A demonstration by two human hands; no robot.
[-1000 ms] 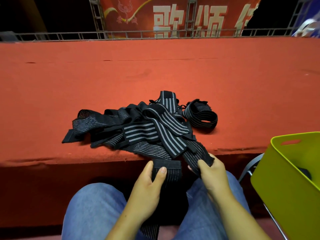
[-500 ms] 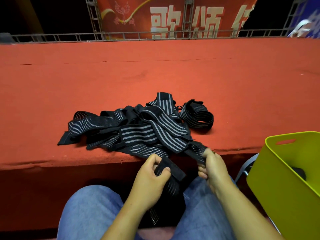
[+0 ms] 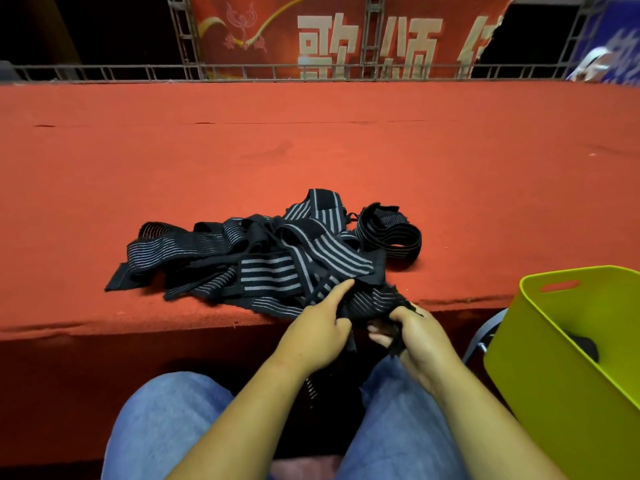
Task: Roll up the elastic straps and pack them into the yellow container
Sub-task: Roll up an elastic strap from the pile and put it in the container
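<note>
While seated at the near edge of the red platform (image 3: 311, 150), working one black strap (image 3: 372, 301) between both hands, just above the lap.

Left hand (image 3: 317, 336): forefinger out straight, laid along the strap and pointing toward the pile. Other fingers curled round the band where it drops between the knees.

Right hand (image 3: 417, 336): fingers and thumb curled tight, pinching the ragged end of the same strap. Close beside the left hand, only a narrow gap between them.

Strap bunched between the two hands, overhanging the platform lip, tail hanging down between the legs of the jeans (image 3: 166, 427). Cannot tell how much of it is rolled.

Pile of straps (image 3: 263, 261): black with grey stripes, tangled, lying on the platform just beyond the hands. Meets the held strap near the left forefinger.

Coiled strap (image 3: 391, 233): at the pile's right side, lying as a loose ring, beyond the right hand and apart from it.

Yellow container (image 3: 561, 358): right of the right hand, near but not touching, set lower than the platform top. Something dark (image 3: 585, 348) low inside it, too shadowed to identify.

Grey metal frame (image 3: 485, 327) between container and right knee.

Far edge of platform: metal railing (image 3: 104, 72), red banner (image 3: 329, 36) with pale characters behind it.
</note>
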